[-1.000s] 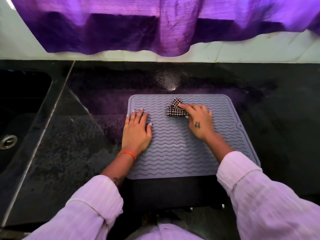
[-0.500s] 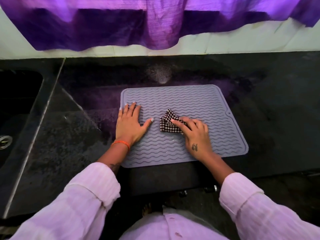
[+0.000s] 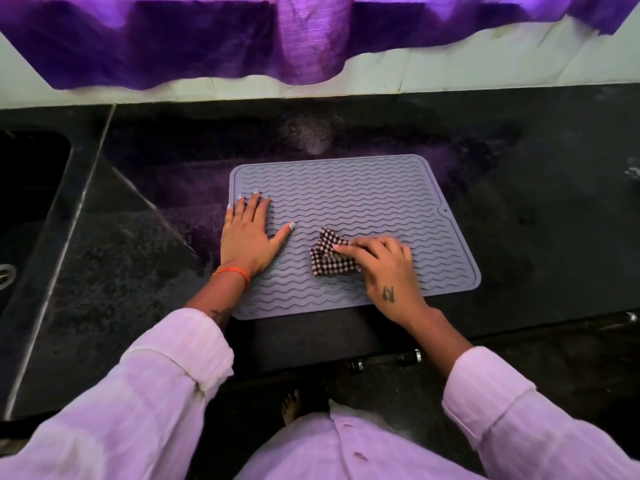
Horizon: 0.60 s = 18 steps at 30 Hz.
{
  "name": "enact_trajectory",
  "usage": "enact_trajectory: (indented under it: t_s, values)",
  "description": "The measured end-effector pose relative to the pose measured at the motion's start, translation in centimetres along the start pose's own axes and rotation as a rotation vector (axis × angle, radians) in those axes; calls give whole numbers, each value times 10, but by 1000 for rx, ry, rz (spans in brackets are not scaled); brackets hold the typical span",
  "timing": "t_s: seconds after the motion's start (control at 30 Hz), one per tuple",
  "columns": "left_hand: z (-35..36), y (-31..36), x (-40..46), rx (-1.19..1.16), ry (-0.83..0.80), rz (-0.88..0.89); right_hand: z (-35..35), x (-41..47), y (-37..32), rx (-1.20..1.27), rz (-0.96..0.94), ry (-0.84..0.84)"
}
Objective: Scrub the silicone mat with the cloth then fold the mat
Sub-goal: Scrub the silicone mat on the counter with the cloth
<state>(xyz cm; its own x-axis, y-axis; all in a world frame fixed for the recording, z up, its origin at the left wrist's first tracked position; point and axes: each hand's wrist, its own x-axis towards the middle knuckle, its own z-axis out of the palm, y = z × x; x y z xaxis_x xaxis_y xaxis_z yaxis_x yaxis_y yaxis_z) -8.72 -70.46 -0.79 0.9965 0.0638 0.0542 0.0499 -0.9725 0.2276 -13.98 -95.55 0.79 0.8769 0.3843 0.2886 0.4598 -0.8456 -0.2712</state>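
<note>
A grey silicone mat (image 3: 363, 192) with wavy ridges lies flat on the black counter (image 3: 519, 209). My left hand (image 3: 250, 233) rests flat on the mat's left side, fingers straight and thumb spread out. A small bunched checked cloth (image 3: 325, 256) sits on the mat's near middle. My right hand (image 3: 384, 265) presses down on the cloth's right part, fingers laid over it; part of the cloth is hidden under them.
A dark sink (image 3: 24, 209) with a drain (image 3: 5, 275) lies to the left of the counter. A purple curtain (image 3: 277, 36) hangs over the back wall. Metal drawer handles (image 3: 384, 360) show below the counter's front edge.
My right hand has drawn the cloth from the mat's far middle toward the near edge. My left hand has stayed flat on the mat's left side.
</note>
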Motion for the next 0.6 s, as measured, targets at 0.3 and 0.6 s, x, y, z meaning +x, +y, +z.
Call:
enact_trajectory:
  t_s: [0.3, 0.6]
  values:
    - [2, 0, 0, 6, -2, -5, -10, -23, 7, 49, -71, -37]
    - [2, 1, -1, 4, -10, -14, -20, -39, 29, 85, -195, -67]
